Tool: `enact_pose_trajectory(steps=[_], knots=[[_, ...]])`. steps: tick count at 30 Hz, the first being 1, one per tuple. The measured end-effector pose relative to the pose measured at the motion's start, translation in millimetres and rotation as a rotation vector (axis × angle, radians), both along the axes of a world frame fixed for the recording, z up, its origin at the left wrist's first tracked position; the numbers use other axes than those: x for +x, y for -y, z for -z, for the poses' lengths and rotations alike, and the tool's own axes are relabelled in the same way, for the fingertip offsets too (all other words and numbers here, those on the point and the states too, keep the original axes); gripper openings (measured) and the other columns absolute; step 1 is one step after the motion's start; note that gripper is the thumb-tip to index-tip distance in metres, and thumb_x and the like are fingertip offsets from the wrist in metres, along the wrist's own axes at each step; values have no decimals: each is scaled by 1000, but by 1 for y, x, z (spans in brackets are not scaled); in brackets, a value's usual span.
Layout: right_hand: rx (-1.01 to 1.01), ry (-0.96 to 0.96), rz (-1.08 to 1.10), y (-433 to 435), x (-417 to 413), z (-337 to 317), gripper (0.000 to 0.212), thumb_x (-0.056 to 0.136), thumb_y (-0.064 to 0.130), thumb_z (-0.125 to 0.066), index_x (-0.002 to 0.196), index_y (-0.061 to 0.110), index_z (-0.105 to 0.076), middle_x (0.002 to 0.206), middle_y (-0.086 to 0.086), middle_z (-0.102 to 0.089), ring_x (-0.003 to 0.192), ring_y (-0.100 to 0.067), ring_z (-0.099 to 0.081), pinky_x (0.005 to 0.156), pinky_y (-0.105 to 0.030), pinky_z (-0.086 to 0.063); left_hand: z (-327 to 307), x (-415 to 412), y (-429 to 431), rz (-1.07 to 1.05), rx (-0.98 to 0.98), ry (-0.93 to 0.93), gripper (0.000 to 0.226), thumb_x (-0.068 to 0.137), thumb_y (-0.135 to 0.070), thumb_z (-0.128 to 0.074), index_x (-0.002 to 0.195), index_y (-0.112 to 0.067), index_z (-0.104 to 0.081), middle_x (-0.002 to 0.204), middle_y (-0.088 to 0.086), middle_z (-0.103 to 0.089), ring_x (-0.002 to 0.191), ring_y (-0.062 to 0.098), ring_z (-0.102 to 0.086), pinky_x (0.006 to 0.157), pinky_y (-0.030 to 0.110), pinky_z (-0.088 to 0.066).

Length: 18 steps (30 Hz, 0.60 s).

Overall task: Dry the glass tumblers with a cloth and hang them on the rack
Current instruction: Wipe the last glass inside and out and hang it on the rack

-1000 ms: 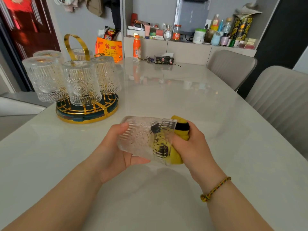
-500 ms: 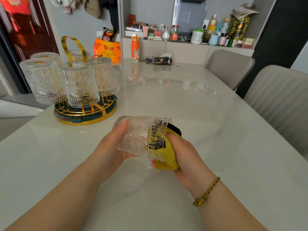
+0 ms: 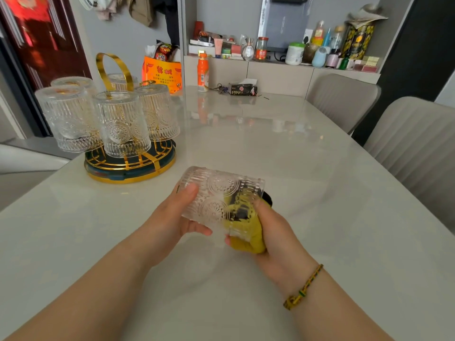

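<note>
My left hand [image 3: 176,217] grips a clear embossed glass tumbler [image 3: 216,199] by its base end, holding it on its side above the table. My right hand [image 3: 273,232] holds a yellow and black cloth [image 3: 246,232] pushed into the tumbler's open mouth; part of the cloth shows through the glass. At the left stands the round gold and dark green rack [image 3: 130,166] with a gold loop handle. Several matching tumblers [image 3: 121,124] hang on it upside down.
The pale glossy table [image 3: 270,148] stretches ahead. At its far end are an orange bottle [image 3: 203,72], keys and a dark tissue pack [image 3: 242,89], and an orange bag [image 3: 162,73]. Two grey chairs [image 3: 344,99] stand along the right side. A cluttered shelf runs behind.
The tumbler has turned in my hands, its mouth end dropping toward me. My right hand with the cloth moved lower and further under the rim.
</note>
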State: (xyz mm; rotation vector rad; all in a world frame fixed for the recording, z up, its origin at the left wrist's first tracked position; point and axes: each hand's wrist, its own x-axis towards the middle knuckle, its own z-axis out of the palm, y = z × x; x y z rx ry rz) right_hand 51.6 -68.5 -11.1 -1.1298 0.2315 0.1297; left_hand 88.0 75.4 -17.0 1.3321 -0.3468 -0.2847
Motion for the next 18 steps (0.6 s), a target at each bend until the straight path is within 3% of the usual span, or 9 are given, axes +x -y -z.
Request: enact_pose_trajectory(steps=[2, 5, 7, 9, 11, 13, 15, 17, 18], knots=[[-80, 48, 72, 4, 1, -2, 11, 83, 19, -56, 88, 18, -66, 72, -3, -67, 53, -12, -62, 46, -24, -51, -1, 0, -3, 15, 25, -58, 46, 69, -57, -36, 102, -32, -56, 87, -9, -72, 79, 15, -66, 51, 27, -54], [-452, 311, 237, 8, 0, -8, 23, 75, 9, -64, 83, 31, -59, 79, 11, -65, 65, 5, -61, 62, -11, -50, -3, 1, -9, 67, 58, -152, 66, 71, -78, -29, 102, -29, -60, 76, -5, -72, 64, 10, -67, 43, 27, -51], [-660, 447, 230, 6, -3, -10, 34, 72, 8, -67, 82, 37, -54, 80, 22, -60, 70, 17, -57, 64, 0, -42, -2, 1, -10, 55, 65, -215, 59, 65, -65, -34, 89, -20, -63, 59, -1, -65, 47, 9, -59, 37, 21, -44], [-715, 463, 242, 5, -3, -8, 35, 71, 9, -68, 82, 39, -52, 81, 25, -58, 72, 20, -54, 64, 2, -39, -2, -1, -7, 43, 61, -213, 48, 67, -57, -39, 82, -18, -62, 55, -1, -63, 44, 9, -57, 37, 20, -44], [-627, 376, 278, 5, 1, -3, 28, 72, 12, -69, 81, 35, -55, 79, 19, -61, 68, 14, -58, 62, -2, -43, 0, 0, -3, 37, 8, -152, 41, 74, -54, -44, 86, -20, -64, 67, 0, -70, 55, 10, -64, 45, 24, -52], [-315, 166, 211, 0, 3, 2, 11, 72, 22, -68, 83, 24, -64, 73, 5, -67, 59, -1, -62, 57, -20, -52, 2, 2, -1, 19, -80, -83, 33, 80, -49, -53, 97, -23, -62, 85, -1, -73, 75, 13, -69, 57, 27, -56], [-55, -24, 19, -6, 1, 4, 12, 80, 27, -59, 80, 17, -67, 61, -2, -66, 47, -13, -60, 46, -24, -51, 2, 3, -3, 2, -138, -64, 44, 68, -46, -61, 106, -26, -57, 93, -6, -72, 85, 11, -69, 62, 26, -56], [-46, -45, -16, -3, 1, 4, 15, 82, 26, -56, 79, 17, -67, 59, -2, -66, 45, -14, -59, 45, -24, -50, 0, 3, -3, 38, -166, -96, 64, 52, -56, -75, 107, -28, -59, 97, -6, -72, 87, 12, -69, 61, 28, -56], [-106, 0, 29, 0, 2, 4, 11, 80, 25, -59, 82, 18, -67, 63, -2, -67, 49, -13, -60, 47, -24, -51, 1, 3, -4, 58, -165, -121, 64, 55, -66, -70, 106, -29, -59, 100, -4, -71, 86, 14, -69, 61, 31, -57]])
